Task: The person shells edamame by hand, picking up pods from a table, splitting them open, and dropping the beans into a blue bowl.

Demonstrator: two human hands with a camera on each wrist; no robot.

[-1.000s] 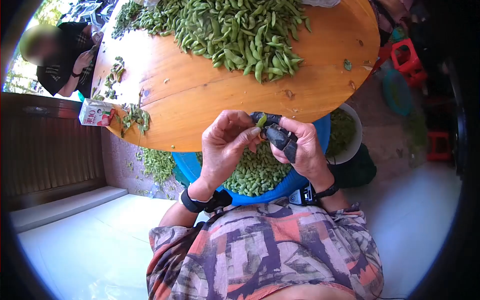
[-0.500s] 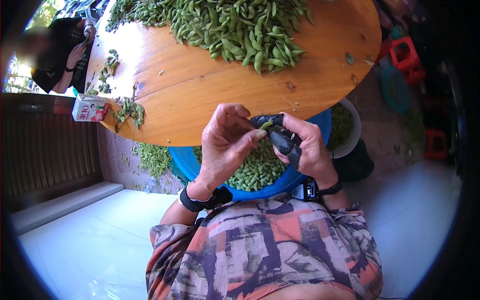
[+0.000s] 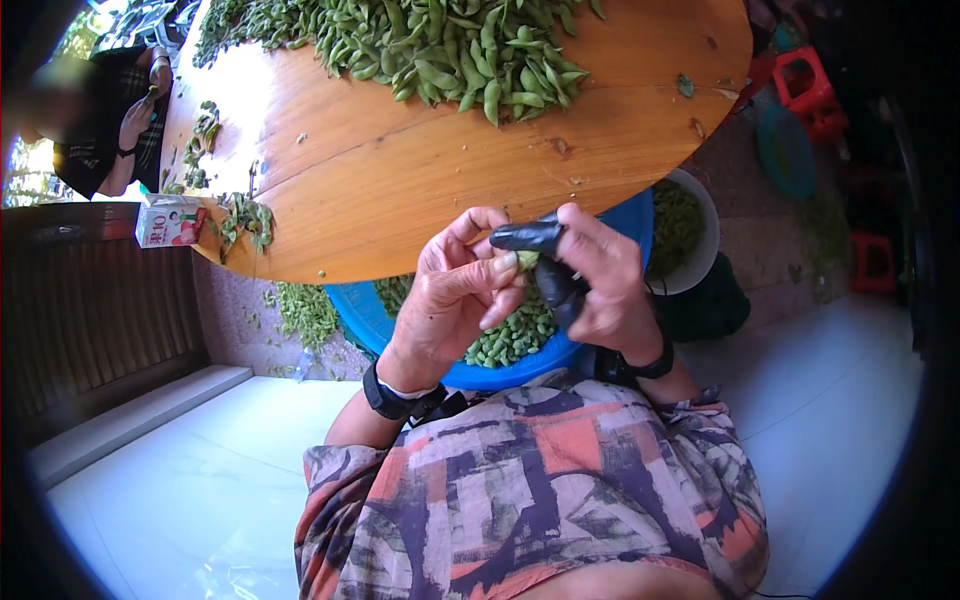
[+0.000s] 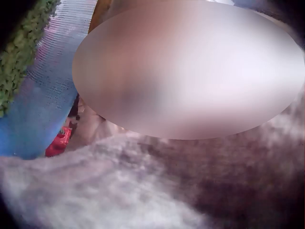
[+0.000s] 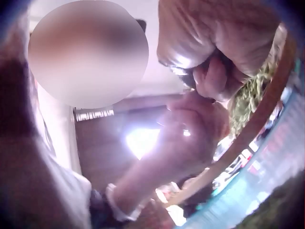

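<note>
In the head view my left hand (image 3: 440, 290) pinches a green soybean pod (image 3: 528, 260) between thumb and fingers. My right hand (image 3: 605, 280), with black coverings on its thumb and forefinger, grips the same pod from the other side; those covered fingers hide much of it. Both hands are over a blue basin (image 3: 465, 378) holding many shelled green beans (image 3: 512, 338). The right wrist view has the right hand (image 5: 217, 40) close above the left hand (image 5: 190, 126). No hand appears in the left wrist view, only the basin (image 4: 62, 86), beans and blurred cloth.
Beyond the hands, a round wooden table (image 3: 400, 150) carries a heap of soybean pods (image 3: 450, 50), scraps of leaves (image 3: 245, 222) and a drink carton (image 3: 170, 222). A pale bucket (image 3: 705, 240) stands right of the basin, red stools (image 3: 808, 95) farther off. Another person sits at far left.
The pod has turned between the fingers, and less of it shows now. My right forefinger has come across its top. The head view has shifted slightly, so the table sits higher and farther left.
</note>
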